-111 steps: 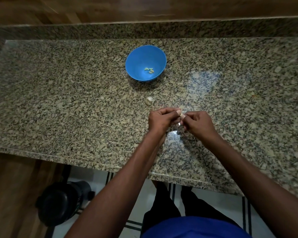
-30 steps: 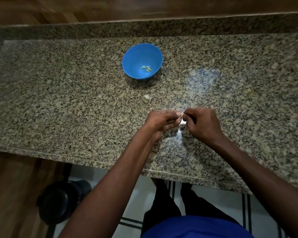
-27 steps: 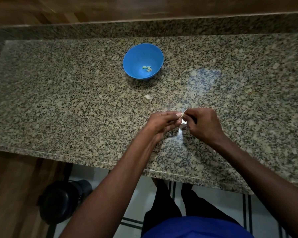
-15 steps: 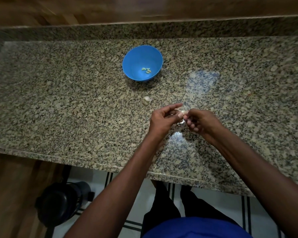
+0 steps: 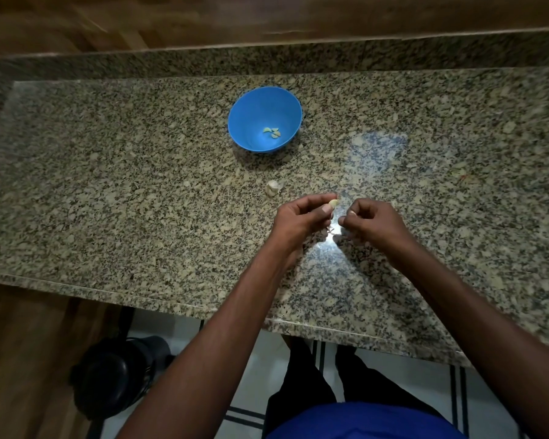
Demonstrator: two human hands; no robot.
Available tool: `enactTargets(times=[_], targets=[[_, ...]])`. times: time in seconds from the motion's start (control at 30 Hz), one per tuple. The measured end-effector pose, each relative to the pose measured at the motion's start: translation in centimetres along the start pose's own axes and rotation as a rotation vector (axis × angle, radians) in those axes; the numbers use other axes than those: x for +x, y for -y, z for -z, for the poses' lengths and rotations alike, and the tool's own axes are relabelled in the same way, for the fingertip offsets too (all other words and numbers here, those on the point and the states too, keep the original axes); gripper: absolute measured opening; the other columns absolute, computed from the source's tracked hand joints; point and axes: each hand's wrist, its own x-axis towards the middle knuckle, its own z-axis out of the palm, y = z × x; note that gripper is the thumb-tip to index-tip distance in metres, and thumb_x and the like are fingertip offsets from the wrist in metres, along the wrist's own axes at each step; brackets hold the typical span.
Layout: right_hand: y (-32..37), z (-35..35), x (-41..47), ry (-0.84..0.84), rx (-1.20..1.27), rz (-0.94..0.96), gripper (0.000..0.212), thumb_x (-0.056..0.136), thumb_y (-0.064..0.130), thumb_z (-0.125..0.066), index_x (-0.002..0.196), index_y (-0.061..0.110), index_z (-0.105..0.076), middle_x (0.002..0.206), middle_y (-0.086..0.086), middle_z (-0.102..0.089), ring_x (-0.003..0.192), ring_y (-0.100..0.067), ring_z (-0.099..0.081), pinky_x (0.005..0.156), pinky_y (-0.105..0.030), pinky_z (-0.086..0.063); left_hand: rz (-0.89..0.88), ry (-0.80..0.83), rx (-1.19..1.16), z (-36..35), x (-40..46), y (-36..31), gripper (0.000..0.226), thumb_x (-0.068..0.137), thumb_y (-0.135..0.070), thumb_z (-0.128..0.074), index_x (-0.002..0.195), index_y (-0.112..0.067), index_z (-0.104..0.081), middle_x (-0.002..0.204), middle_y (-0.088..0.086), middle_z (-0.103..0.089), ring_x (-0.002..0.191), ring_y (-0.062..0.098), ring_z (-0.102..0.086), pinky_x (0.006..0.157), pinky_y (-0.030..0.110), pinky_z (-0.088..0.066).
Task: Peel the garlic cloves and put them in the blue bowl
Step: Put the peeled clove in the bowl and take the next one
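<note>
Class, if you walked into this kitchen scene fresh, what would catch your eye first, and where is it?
The blue bowl stands out at the back of the speckled counter, with a few peeled cloves inside. Nearer, the left hand pinches a garlic clove, beside the curled right hand.

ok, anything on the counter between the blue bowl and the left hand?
Yes: in the head view, one small garlic piece lies on the granite between the blue bowl and the left hand, apart from both.
</note>
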Motion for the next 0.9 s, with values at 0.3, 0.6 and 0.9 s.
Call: enactTargets(times=[0.3, 0.6, 0.9], targets=[[1.0, -0.1, -0.3, -0.043, 0.278, -0.012, 0.017, 0.091, 0.009, -0.073, 0.099, -0.006, -0.071, 0.094, -0.021, -0.074, 0.072, -0.025, -0.069, 0.064, -0.031, -0.059, -0.107, -0.001, 0.166, 0.3, 0.1, 0.1, 0.022, 0.086, -0.008, -0.081, 0.107, -0.004, -0.077, 0.102, 0.009, -0.078, 0.093, 0.017, -0.071, 0.087, 0.034, -0.059], [1.5, -0.3, -0.1, 0.008, 0.578, -0.193, 0.020, 0.090, 0.002, -0.069, 0.108, -0.007, -0.065, 0.082, -0.011, -0.073, 0.071, -0.019, -0.067, 0.063, -0.026, -0.058, -0.168, 0.026, 0.221, 0.1, -0.3, -0.2, 0.020, 0.086, -0.007, -0.081, 0.104, -0.002, -0.076, 0.105, 0.010, -0.077, 0.098, 0.024, -0.074, 0.093, 0.046, -0.061], [2.3, 0.6, -0.5, 0.088, 0.479, -0.191, 0.007, 0.089, 0.003, -0.072, 0.093, -0.001, -0.068, 0.089, -0.019, -0.072, 0.072, -0.023, -0.069, 0.065, -0.025, -0.060, -0.164, -0.016, 0.190, 0.0, -0.7, 0.3, 0.020, 0.086, -0.007, -0.080, 0.105, 0.000, -0.075, 0.108, 0.014, -0.076, 0.095, 0.019, -0.073, 0.082, 0.032, -0.060]])
